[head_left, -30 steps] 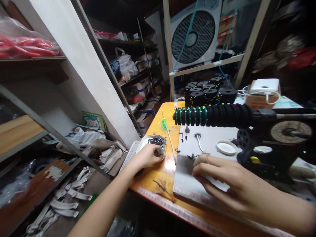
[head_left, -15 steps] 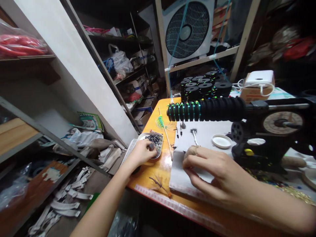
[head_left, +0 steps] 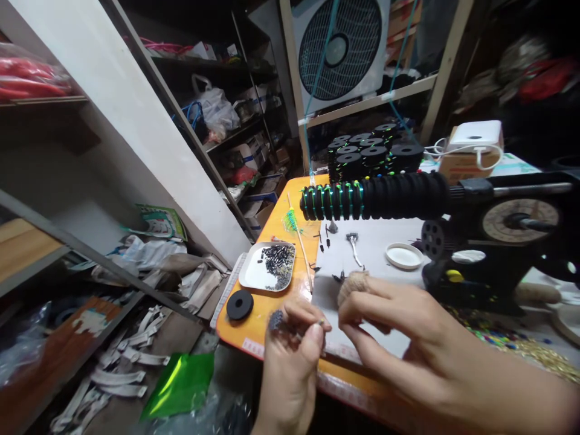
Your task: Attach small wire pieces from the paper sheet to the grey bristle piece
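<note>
My left hand [head_left: 292, 356] is raised near the table's front edge, thumb and forefinger pinched on a tiny dark piece taken from the white tray [head_left: 254, 279] of small black parts. My right hand [head_left: 399, 332] hovers just to its right, fingers bent toward the pinch, its forefinger wrapped in tan tape. What the right fingers hold is too small to tell. Both hands are over the grey mat [head_left: 376, 254] and the orange table [head_left: 272, 229].
A black winding machine [head_left: 493, 241] carries a rod of black spools with green line [head_left: 353, 199]. Stacked black spools [head_left: 371, 154], a white lid [head_left: 403, 256], a loose black disc [head_left: 239, 304], a thin stick [head_left: 299, 241], a fan [head_left: 339, 51] and cluttered shelves at left surround the table.
My left hand left the tray of black parts and came back toward me, meeting my right hand. The view shifted right and down, uncovering the black disc.
</note>
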`<state>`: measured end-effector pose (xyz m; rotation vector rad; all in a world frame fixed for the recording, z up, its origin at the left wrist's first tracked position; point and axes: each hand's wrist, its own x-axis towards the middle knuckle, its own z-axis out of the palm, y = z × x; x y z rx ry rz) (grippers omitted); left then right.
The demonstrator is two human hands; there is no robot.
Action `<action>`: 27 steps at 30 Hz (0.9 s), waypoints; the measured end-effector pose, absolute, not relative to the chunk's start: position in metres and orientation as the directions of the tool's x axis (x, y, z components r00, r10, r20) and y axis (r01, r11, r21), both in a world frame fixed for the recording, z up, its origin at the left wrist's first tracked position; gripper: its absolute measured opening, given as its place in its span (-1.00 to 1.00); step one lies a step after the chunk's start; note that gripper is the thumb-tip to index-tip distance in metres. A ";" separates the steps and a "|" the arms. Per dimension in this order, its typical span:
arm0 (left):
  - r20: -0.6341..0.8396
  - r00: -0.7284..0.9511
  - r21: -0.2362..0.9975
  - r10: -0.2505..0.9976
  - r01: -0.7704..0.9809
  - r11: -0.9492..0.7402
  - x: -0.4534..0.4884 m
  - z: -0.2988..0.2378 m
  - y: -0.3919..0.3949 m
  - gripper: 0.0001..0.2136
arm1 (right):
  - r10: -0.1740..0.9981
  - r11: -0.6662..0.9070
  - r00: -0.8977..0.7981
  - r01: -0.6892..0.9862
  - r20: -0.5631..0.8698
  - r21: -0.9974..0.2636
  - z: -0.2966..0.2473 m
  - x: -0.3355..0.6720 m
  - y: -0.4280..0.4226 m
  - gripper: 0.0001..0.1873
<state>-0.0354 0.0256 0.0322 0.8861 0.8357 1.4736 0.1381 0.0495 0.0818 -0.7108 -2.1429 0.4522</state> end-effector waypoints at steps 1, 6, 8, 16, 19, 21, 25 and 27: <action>0.004 -0.071 0.828 0.997 -0.560 -0.043 -0.029 0.028 0.021 -0.81 | 0.623 0.779 -0.510 0.336 0.593 -0.529 0.083 0.137 0.048 -0.82; -0.156 -0.151 0.655 0.976 -0.755 -0.012 -0.010 0.019 0.010 -0.75 | 0.614 0.789 -0.506 0.413 0.606 -0.455 0.079 0.136 0.041 -0.81; -0.174 -0.180 0.630 0.968 -0.776 -0.032 -0.007 0.019 0.008 -0.73 | 0.615 0.788 -0.500 0.432 0.610 -0.439 0.076 0.136 0.040 -0.84; -0.052 -0.405 0.789 0.913 -0.577 -0.211 -0.007 0.005 0.003 -0.65 | 0.585 0.810 -0.545 0.421 0.600 -0.408 0.073 0.133 0.038 -0.82; 0.069 -0.473 0.858 0.878 -0.421 -0.294 -0.007 -0.005 0.002 -0.68 | 0.570 0.821 -0.574 0.402 0.587 -0.404 0.073 0.132 0.036 -0.81; 0.112 -0.475 0.880 0.873 -0.361 -0.309 -0.008 -0.009 0.000 -0.69 | 0.561 0.828 -0.571 0.381 0.599 -0.412 0.072 0.132 0.036 -0.80; 0.123 -0.438 0.926 0.890 -0.271 -0.261 -0.009 -0.008 -0.002 -0.70 | 0.563 0.826 -0.555 0.378 0.612 -0.418 0.071 0.131 0.036 -0.81; 0.116 -0.430 0.934 0.896 -0.260 -0.245 -0.010 -0.007 -0.003 -0.70 | 0.566 0.825 -0.558 0.388 0.607 -0.412 0.072 0.132 0.037 -0.80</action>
